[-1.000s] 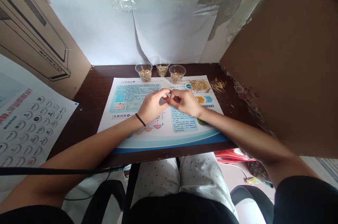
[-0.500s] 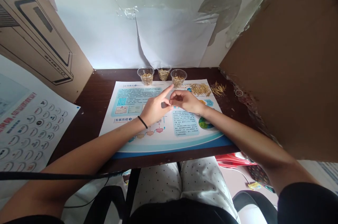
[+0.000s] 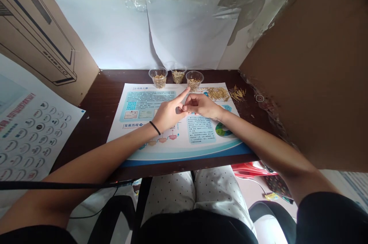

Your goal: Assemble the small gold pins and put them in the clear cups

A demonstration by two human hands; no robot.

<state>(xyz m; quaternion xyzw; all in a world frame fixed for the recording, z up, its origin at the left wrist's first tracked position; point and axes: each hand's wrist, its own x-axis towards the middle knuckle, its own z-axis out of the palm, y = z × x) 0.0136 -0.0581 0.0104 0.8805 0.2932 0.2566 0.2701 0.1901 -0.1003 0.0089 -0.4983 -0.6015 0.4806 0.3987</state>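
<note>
Two hands (image 3: 166, 116), fingers (image 3: 191, 108) meeting — gold pins (image 3: 218, 94) rightward

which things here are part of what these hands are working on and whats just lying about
Likely in use:
- left hand and right hand, fingertips close together; anything pinched is too small to tell
- loose gold pins
- three clear cups of small metallic pieces

Probably just lying about:
- printed sheet at far left
- black cord

Worn on the head, fairly near and above the desk (image 3: 94, 94), facing forward and down, spanning from the lap (image 3: 175, 194) below it to the wall (image 3: 189, 33) behind it.
</note>
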